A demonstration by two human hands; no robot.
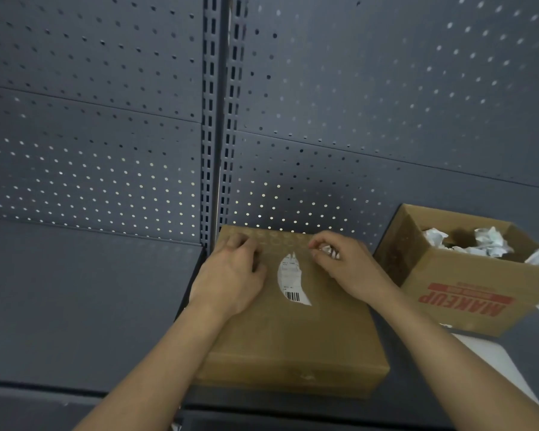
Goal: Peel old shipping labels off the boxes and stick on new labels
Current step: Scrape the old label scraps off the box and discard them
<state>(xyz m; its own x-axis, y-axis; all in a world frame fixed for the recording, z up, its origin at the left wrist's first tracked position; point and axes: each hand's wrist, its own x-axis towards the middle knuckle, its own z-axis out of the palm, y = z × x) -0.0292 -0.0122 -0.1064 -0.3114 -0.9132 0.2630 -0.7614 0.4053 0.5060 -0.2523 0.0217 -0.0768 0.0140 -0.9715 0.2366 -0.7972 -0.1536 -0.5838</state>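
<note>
The right hand (346,265) sits over the far right part of a closed cardboard box (293,337), its fingers curled in and pinching a small crumpled label scrap (328,251), white and grey, held just above the cardboard; the left hand (231,272) lies palm-down on the far left part of the same box top, fingers loosely bent with the tips on the cardboard near the far edge, and nothing shows in its grasp; both forearms reach in from the near edge of the view.

Between the two hands, stuck to the box top, is what is left of the old label (291,279): a torn, curved white strip running from far to near, with fine print along it and a barcode at its near end; brown cardboard shows bare on either side of it.

The box lies flat on a dark grey shelf (75,306), its far edge close to a perforated back panel (106,119) split by a slotted upright (212,119); to the right, just beside it, stands an open carton (467,293) with red "MAKEUP" lettering printed upside down on its near side; inside lie several balls of crumpled white paper (492,239); a white sheet (489,356) lies on the shelf near the carton, and its far edge seems to run under it.
</note>
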